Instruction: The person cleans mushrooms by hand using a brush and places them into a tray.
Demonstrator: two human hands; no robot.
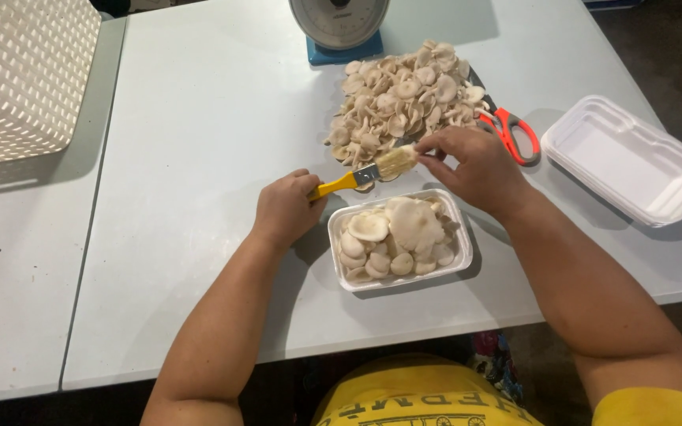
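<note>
My left hand (pixel 284 207) grips the yellow handle of a small brush (pixel 361 175), whose pale bristles point right. My right hand (pixel 475 162) pinches something small at the bristle tips, near the edge of a heap of pale oyster mushrooms (pixel 400 99); what it pinches is hidden by the fingers. Just below both hands stands a white foam tray (pixel 459 229) filled with mushrooms (pixel 396 233).
Red-and-grey scissors (pixel 507 126) lie to the right of the heap. A stack of white foam trays (pixel 629 158) sits at the right table edge. A kitchen scale with a blue base (pixel 339 28) stands behind the heap. A white perforated basket (pixel 21 75) occupies the far left.
</note>
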